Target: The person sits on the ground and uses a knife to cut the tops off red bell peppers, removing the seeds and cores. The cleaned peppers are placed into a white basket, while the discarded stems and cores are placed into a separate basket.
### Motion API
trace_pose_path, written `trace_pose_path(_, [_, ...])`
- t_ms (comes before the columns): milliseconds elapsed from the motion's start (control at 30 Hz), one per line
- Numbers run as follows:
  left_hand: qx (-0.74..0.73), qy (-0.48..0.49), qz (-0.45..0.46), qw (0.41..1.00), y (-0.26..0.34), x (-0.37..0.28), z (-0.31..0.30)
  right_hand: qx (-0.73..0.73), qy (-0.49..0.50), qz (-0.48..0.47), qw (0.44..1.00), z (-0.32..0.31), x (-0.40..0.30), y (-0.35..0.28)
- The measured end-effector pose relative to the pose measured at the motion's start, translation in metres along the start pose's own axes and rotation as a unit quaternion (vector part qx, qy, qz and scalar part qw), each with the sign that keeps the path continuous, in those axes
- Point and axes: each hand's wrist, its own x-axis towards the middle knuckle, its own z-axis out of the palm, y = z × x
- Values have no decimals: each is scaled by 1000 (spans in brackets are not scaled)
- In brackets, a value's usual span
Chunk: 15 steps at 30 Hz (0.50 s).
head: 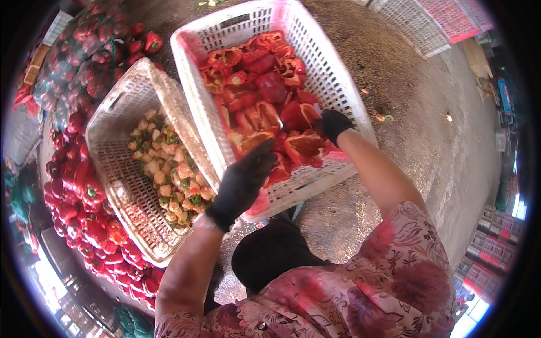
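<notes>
My left hand (249, 177), in a black glove, is stretched out flat over the near left part of a white plastic crate (353, 91), its fingertips beside cut red bell pepper pieces (272, 86). My right hand (336, 126), also black-gloved, is curled at the crate's right side, against a red pepper piece (298, 116). A small pale or metallic bit shows at its fingers; what it grips is mostly hidden. Close to my left hand, an opened pepper half (306, 148) lies hollow side up. Left of this crate, a second crate (114, 95) holds pale pepper cores with green stems (169, 169).
Whole red bell peppers (91, 190) are heaped on the floor at the left. Behind them stand net sacks (84, 55) full of peppers. More crates (414, 25) stand at the upper right. Seeds and scraps (380, 116) are scattered over the concrete floor.
</notes>
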Motion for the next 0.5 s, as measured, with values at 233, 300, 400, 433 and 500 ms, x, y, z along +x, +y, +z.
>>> trace_pose_path(233, [-87,291,-64,951,0,-136,-135,331,-48,-41,941,-19,-46,-30])
trace_pose_path(300, [-25,366,-165,916,-26,-189,-167,240,-144,-39,959,-5,-54,-33])
trace_pose_path(400, [-83,441,-181,875,-65,-275,-197,234,-303,2,924,16,-50,-65])
trace_pose_path(433, [-144,445,-165,868,-67,-290,-201,237,-314,10,919,24,-48,-65])
trace_pose_path(500, [77,450,-116,882,-90,-326,-209,172,-267,-87,944,65,-14,-34])
